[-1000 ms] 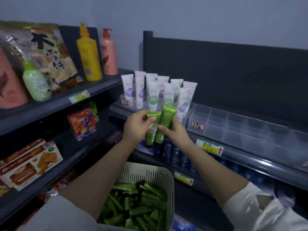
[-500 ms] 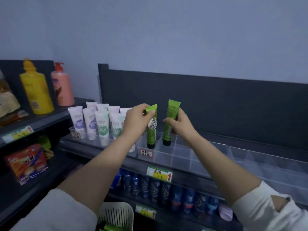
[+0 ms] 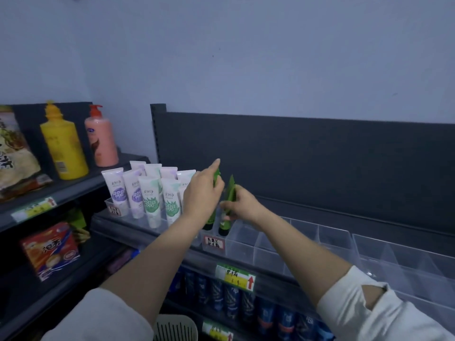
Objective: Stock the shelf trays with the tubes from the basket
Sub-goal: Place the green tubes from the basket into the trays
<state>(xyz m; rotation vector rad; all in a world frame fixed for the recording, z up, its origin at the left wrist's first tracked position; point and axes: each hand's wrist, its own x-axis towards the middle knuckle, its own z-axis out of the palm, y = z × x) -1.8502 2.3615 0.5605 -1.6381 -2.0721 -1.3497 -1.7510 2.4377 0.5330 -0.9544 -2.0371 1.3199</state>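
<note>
Gripping the left green tube (image 3: 208,222) in our left hand (image 3: 202,193) and the right green tube (image 3: 231,191) in our right hand (image 3: 243,205), we hold both cap-down in the clear tray (image 3: 247,244).

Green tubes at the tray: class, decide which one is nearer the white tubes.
The green tube in the left hand, beside the white tubes; the right hand holds the other green tube further right.

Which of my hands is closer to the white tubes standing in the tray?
Left. The left hand, holding a green tube, is just right of the white tubes; the right hand, holding another green tube, is farther right.
</note>
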